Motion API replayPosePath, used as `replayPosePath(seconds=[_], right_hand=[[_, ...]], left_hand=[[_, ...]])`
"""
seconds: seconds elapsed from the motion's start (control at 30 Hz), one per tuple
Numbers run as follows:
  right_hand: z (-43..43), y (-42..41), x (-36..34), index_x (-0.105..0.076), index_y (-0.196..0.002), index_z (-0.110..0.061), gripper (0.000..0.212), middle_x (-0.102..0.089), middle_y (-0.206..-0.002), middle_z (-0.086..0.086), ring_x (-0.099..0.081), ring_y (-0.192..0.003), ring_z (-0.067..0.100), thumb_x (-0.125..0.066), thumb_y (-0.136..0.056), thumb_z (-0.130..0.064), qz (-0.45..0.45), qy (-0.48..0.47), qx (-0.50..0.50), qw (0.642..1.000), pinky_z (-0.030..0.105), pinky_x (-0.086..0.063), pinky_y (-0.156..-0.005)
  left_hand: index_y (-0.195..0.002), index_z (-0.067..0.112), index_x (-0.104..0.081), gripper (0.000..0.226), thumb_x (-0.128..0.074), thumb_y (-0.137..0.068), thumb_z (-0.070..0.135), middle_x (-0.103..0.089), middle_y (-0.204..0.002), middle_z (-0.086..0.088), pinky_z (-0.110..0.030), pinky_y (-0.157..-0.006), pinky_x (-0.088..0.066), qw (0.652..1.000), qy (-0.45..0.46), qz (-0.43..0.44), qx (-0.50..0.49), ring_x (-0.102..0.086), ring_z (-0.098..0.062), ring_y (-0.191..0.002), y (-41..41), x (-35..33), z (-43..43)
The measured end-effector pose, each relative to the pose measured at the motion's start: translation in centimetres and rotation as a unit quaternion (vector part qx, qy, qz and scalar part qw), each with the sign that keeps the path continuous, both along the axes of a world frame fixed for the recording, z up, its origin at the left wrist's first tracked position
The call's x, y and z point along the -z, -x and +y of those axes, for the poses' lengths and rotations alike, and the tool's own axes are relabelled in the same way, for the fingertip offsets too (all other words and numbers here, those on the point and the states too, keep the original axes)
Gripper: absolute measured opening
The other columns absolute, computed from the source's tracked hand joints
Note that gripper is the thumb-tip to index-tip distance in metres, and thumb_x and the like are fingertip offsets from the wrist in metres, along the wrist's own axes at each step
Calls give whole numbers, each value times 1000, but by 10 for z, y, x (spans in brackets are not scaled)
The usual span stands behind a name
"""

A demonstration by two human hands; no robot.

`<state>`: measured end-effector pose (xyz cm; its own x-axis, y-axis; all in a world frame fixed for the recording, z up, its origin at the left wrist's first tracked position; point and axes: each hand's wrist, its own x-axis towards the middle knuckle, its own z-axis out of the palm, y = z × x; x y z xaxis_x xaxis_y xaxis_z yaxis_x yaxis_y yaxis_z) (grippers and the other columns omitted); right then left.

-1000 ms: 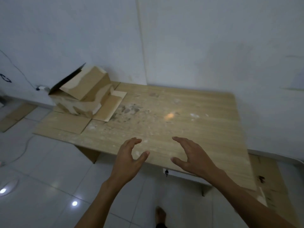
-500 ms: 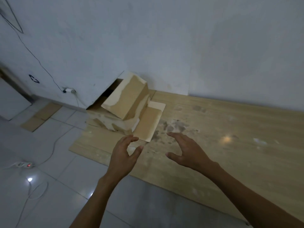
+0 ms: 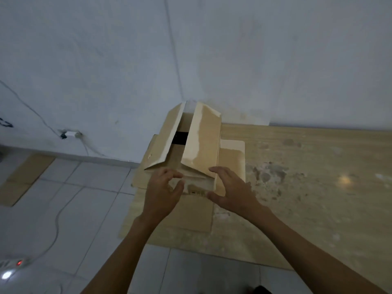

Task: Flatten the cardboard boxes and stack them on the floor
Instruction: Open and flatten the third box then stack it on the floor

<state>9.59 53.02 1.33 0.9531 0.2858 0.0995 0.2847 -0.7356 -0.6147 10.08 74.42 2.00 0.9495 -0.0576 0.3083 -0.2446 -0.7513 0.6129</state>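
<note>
A brown cardboard box (image 3: 201,143) with its top flaps half raised stands at the left end of a wooden table (image 3: 307,187), close to the wall. It rests on flat cardboard sheets (image 3: 191,213). My left hand (image 3: 163,194) is at the box's near left corner, fingers curled and apart. My right hand (image 3: 231,192) is at the near right corner, fingers spread. Both hands are at the box's near face; neither is closed on it.
A white wall runs behind the table. More flat cardboard (image 3: 25,179) lies on the tiled floor at the left. A cable (image 3: 57,225) runs from a wall plug (image 3: 71,134) to a power strip (image 3: 14,263) at the bottom left.
My view has moved left and closer to the box. Both hands have gone forward from above the bare tabletop to the box's near corners.
</note>
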Motion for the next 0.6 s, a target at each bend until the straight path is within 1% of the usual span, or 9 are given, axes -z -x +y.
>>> replayPosePath(seconds=[0.07,0.1,0.2,0.27,0.33,0.4,0.5,0.6], right_hand=[[17,-10,3,-43,-136,-16,71,-47,-139,5,-46,-126,24,-56,-77,-53,-11,7,16,1000,40,-45,-97],[24,-15,4,-42,-137,-17,71,-45,-140,6,-44,-129,25,-56,-77,-52,-12,16,17,1000,41,-44,-99],[38,-35,7,-42,-137,-18,69,-38,-147,12,-37,-134,28,-62,-77,-44,-21,58,15,998,43,-40,-103],[47,-47,6,-47,-132,-16,65,-41,-144,16,-42,-130,33,-63,-75,-43,-57,65,28,996,46,-43,-101],[59,-58,5,-52,-126,-13,61,-46,-140,19,-47,-126,36,-57,-76,-45,-95,69,43,992,48,-43,-98],[70,-69,6,-54,-123,-11,56,-49,-137,23,-49,-125,37,-51,-78,-44,-118,98,42,987,48,-44,-96],[81,-77,11,-57,-120,-10,47,-51,-135,26,-51,-122,39,-51,-78,-30,-124,123,46,983,49,-48,-95],[86,-82,10,-59,-116,-12,43,-54,-131,25,-55,-119,37,-38,-82,-29,-157,154,57,974,48,-50,-91]], left_hand=[[-89,13,-71,21,-63,-81,30,-64,-92,-2,-18,-78,-38,1000,-17,-23,1,-56,-15,-91,-21,1,13],[-90,12,-71,18,-66,-80,26,-63,-93,-3,-19,-79,-37,999,-26,-29,3,-55,-15,-92,-30,2,18],[-94,10,-71,20,-72,-77,20,-62,-99,-6,-17,-81,-33,997,-62,-38,6,-51,-15,-96,-51,9,26],[-96,11,-70,22,-75,-77,19,-62,-103,-7,-22,-81,-36,997,-77,-26,1,-52,-19,-98,-62,14,31],[-97,11,-70,23,-75,-76,20,-62,-106,-8,-28,-80,-43,994,-104,-25,17,-54,-21,-99,-75,16,35],[-97,10,-70,24,-75,-77,20,-63,-107,-9,-31,-81,-47,991,-124,-20,37,-56,-23,-99,-87,17,37],[-99,8,-70,25,-73,-78,21,-64,-107,-12,-30,-83,-41,990,-129,-18,59,-58,-27,-101,-99,12,38],[-98,9,-70,31,-60,-81,33,-64,-104,-12,-30,-80,-41,984,-140,-36,105,-59,-27,-98,-112,8,41]])
